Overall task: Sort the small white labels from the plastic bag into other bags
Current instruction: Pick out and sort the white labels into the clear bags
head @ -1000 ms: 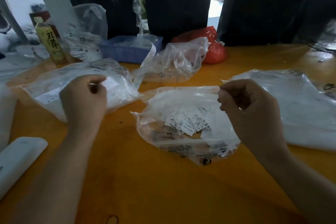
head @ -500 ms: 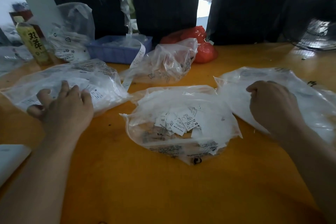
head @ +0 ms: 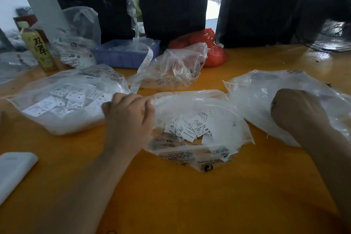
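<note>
Nearest me, bare stretch of orange-yellow wooden table [head: 171, 205], w/ a flat white rounded device [head: 14, 172] at its left edge. Plenty of free room here for my forearms.

Next out, the middle clear plastic bag [head: 218, 119], mouth open twd me, holding the small white printed labels [head: 191, 129] in a loose heap; one reads XS. My left hand [head: 129, 121] sits at that bag's left rim, fingers curled, seemingly pinching the film, though I can't tell for sure from this angle. My right hand [head: 296, 112] is fisted, knuckles up, resting on the right-hand clear plastic bag [head: 266, 89]; whether it holds a label, can't tell.

Left of center lies the left clear plastic bag [head: 72, 104], labels marked S, M, XL showing thru the film.

Step, I reckon: mid-sort, btwn drops. Next move prob calls for holding the middle bag's mouth open & picking one label out w/o dragging the heap.

Bags lie almost touching, so gaps are tight; film edges could snag.

Farther back: crumpled clear bag [head: 176, 66], blue plastic tray [head: 121, 57], red plastic bag [head: 209, 47], yellow-green drink bottle [head: 38, 49].
</note>
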{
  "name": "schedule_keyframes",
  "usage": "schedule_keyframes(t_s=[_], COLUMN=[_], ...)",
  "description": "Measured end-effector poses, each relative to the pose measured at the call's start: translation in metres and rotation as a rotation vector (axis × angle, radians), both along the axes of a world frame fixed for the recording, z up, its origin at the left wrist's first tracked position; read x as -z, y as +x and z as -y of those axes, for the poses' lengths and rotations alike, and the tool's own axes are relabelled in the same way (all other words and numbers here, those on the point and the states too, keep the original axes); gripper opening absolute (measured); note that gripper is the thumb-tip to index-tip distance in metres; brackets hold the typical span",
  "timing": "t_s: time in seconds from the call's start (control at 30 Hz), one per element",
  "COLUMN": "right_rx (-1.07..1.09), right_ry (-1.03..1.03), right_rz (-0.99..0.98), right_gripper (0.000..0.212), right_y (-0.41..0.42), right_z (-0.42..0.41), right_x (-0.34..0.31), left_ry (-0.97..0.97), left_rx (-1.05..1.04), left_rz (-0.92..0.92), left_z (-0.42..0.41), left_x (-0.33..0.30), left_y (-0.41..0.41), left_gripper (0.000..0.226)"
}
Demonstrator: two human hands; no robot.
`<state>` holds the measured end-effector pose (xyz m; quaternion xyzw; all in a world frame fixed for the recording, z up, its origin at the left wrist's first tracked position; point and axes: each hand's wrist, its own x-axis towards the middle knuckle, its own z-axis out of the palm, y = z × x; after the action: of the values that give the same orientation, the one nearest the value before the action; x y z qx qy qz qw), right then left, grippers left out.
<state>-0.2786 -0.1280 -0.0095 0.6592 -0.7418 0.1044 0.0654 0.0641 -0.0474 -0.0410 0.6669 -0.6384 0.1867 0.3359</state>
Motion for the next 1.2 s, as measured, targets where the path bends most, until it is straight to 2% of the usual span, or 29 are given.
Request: schedule_keyframes(t_s=[0.1,0.2,0.3,0.4,0.47,0.57,0.63,0.73,0.87,0.97,1.03,1.1,1.2], right_rx=[-0.068,-0.217,-0.408,-0.601,-0.679,-0.744,-0.771,-0.766,-0.712,-0.702,-0.712,-0.718,-0.717], right_ry=[-0.120,-0.326,-0.450,-0.387,-0.290,-0.215,-0.214,-0.179,-0.119,0.048,0.143,0.137,0.085], right_rz=[0.074,0.163,0.390,0.712,0.837,0.854,0.830,0.854,0.954,0.987,0.956,0.958,0.987], right_gripper=[0.022,0.019,0.007,0.005,0.008,0.007,0.008,0.012,0.022,0.039,0.032,0.009,0.006], right_y=[0.000,0.015,0.043,0.070,0.083,0.095,0.098,0.100,0.102,0.102,0.102,0.102,0.101], right_z=[-0.004,-0.014,-0.033,-0.051,-0.058,-0.062,-0.063,-0.062,-0.060,-0.060,-0.060,-0.059,-0.059], right_x=[-0.006,-0.012,-0.015,-0.008,0.001,0.012,0.016,0.020,0.023,0.021,0.022,0.022,0.023], left_ry=[-0.008,-0.028,0.024,0.054,0.095,0.276,0.333,0.273,0.293,0.284,0.278,0.289,0.314], left_rx=[0.194,0.318,0.364,0.379,0.420,0.511,0.540,0.540,0.556,0.541,0.542,0.547,0.568], left_rz=[-0.050,-0.119,-0.185,-0.240,-0.387,-0.696,-0.792,-0.844,-1.066,-1.177,-1.243,-1.272,-1.304], left_z=[-0.002,-0.005,-0.007,-0.011,-0.016,-0.022,-0.022,-0.021,-0.020,-0.019,-0.019,-0.018,-0.017], left_x=[0.000,0.001,0.000,-0.003,-0.005,-0.004,-0.002,-0.001,0.000,0.001,0.001,0.001,0.001], left_y=[-0.017,-0.025,-0.030,-0.037,-0.043,-0.053,-0.057,-0.058,-0.056,-0.055,-0.054,-0.053,-0.053], left_gripper=[0.047,0.046,0.046,0.040,0.043,0.049,0.036,0.011,0.011,0.007,0.007,0.009,0.013])
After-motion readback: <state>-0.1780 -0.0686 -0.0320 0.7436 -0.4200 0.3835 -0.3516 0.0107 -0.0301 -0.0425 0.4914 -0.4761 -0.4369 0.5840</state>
